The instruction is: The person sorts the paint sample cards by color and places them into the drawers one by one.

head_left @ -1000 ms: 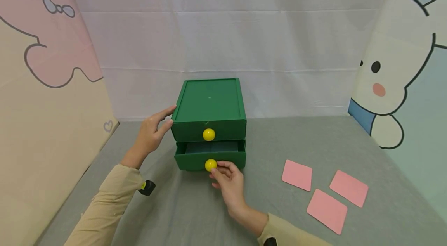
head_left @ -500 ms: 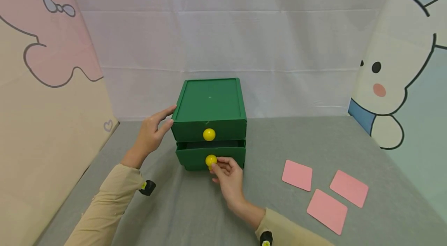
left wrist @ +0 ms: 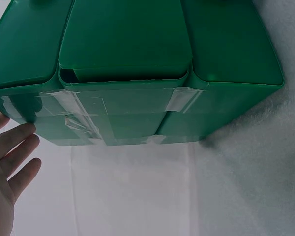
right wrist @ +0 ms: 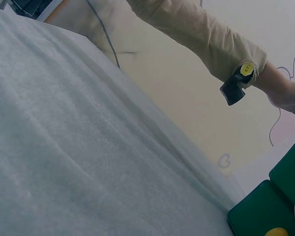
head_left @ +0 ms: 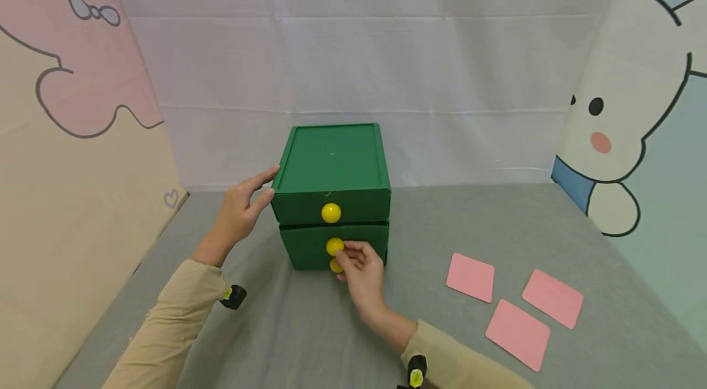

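Note:
A green drawer cabinet (head_left: 331, 159) stands upright in the middle of the head view, with round yellow knobs on its fronts. My left hand (head_left: 239, 212) rests against its upper left side, fingers extended; the left wrist view shows those fingers (left wrist: 19, 152) touching the taped side. With thumb and fingers my right hand (head_left: 361, 275) pinches the yellow knob (head_left: 334, 246) of the middle drawer (head_left: 304, 245). A narrow gap still shows around that drawer in the left wrist view. Partly behind the right fingers is a lower knob (head_left: 336, 265).
Three pink cards (head_left: 470, 277) lie flat on the grey cloth (head_left: 442, 217) to the right. A white curtain (head_left: 353, 57) hangs behind the cabinet, and panels with cartoon animals flank both sides.
The right hand has pushed the middle drawer inward, away from me, from partly open to nearly closed. The lower knob has come into sight. The left hand has stayed in place.

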`<state>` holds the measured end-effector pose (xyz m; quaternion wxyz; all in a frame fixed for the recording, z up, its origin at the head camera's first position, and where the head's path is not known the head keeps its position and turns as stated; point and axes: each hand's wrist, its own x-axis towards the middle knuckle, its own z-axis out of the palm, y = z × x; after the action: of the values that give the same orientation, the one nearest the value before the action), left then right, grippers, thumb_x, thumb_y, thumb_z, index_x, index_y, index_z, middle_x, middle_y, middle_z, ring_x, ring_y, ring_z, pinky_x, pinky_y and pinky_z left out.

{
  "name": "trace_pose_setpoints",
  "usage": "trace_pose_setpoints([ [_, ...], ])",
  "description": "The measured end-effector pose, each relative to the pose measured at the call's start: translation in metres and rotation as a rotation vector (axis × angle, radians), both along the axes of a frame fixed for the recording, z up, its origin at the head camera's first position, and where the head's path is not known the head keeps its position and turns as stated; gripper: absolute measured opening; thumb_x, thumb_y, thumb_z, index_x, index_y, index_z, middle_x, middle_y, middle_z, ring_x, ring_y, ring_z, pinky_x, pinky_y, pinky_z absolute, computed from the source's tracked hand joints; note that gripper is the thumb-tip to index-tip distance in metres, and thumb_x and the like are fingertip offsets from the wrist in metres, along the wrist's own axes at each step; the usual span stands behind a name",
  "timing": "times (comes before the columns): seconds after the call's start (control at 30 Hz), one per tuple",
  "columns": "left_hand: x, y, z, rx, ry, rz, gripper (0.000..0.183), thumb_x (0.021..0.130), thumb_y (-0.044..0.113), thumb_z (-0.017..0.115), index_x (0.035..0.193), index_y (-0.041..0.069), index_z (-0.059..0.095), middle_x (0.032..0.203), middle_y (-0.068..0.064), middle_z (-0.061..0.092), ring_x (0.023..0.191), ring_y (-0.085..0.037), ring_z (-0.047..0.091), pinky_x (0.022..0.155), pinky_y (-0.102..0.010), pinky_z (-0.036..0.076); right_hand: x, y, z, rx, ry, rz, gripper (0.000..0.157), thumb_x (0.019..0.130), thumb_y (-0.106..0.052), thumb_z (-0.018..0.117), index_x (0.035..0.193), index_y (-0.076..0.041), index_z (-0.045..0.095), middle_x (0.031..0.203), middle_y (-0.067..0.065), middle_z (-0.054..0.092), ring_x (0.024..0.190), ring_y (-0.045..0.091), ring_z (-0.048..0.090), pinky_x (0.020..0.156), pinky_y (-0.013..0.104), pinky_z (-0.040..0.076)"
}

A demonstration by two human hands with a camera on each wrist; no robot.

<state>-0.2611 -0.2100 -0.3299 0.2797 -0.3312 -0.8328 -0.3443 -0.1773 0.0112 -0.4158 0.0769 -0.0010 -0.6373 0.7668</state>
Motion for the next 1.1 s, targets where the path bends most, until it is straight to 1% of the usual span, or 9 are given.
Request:
trace_pose_setpoints([
  [0.17, 0.0003, 0.0002, 0.0001, 0.004, 0.001, -0.006, 0.04, 0.092, 0.01, 0.048, 0.13, 0.0, 0.049, 0.125, -0.018, 0.053, 0.113, -0.034, 0.051, 0.092, -0.049, 0.04, -0.0047, 0.0007, 0.0006, 0.002, -0.004, -0.005, 0.022, 0.086, -0.009, 0.062, 0.105, 0.002, 0.057, 0.093, 0.013, 0.063, 0.083, 0.039, 0.06, 0.057, 0.023, 0.053],
  [0.6, 0.0012, 0.0012, 0.002, 0.0, -0.004, -0.005, 0.04, 0.092, 0.011, 0.048, 0.13, -0.001, 0.049, 0.126, -0.018, 0.053, 0.114, -0.033, 0.05, 0.093, -0.048, 0.04, -0.0092, 0.0006, 0.0028, 0.001, -0.013, -0.004, 0.025, 0.086, -0.011, 0.062, 0.106, 0.003, 0.056, 0.092, 0.013, 0.063, 0.079, 0.031, 0.062, 0.058, 0.022, 0.053],
  [0.87, 0.0008, 0.0012, 0.0024, -0.003, -0.007, -0.003, 0.039, 0.092, 0.011, 0.048, 0.13, -0.001, 0.049, 0.126, -0.018, 0.053, 0.113, -0.033, 0.051, 0.092, -0.046, 0.041, -0.0097, 0.0012, 0.0016, -0.022, -0.007, 0.015, 0.025, 0.087, -0.011, 0.061, 0.107, 0.002, 0.056, 0.094, 0.013, 0.063, 0.081, 0.032, 0.061, 0.059, 0.023, 0.054],
  [1.1, 0.0017, 0.0009, 0.0025, -0.004, -0.021, 0.0, 0.039, 0.092, 0.01, 0.048, 0.13, -0.001, 0.049, 0.127, -0.018, 0.052, 0.114, -0.033, 0.05, 0.093, -0.046, 0.04, -0.0075, 0.0006, 0.0037, -0.023, -0.012, 0.014, 0.026, 0.087, -0.011, 0.06, 0.108, 0.003, 0.055, 0.096, 0.014, 0.062, 0.08, 0.029, 0.061, 0.059, 0.022, 0.053],
])
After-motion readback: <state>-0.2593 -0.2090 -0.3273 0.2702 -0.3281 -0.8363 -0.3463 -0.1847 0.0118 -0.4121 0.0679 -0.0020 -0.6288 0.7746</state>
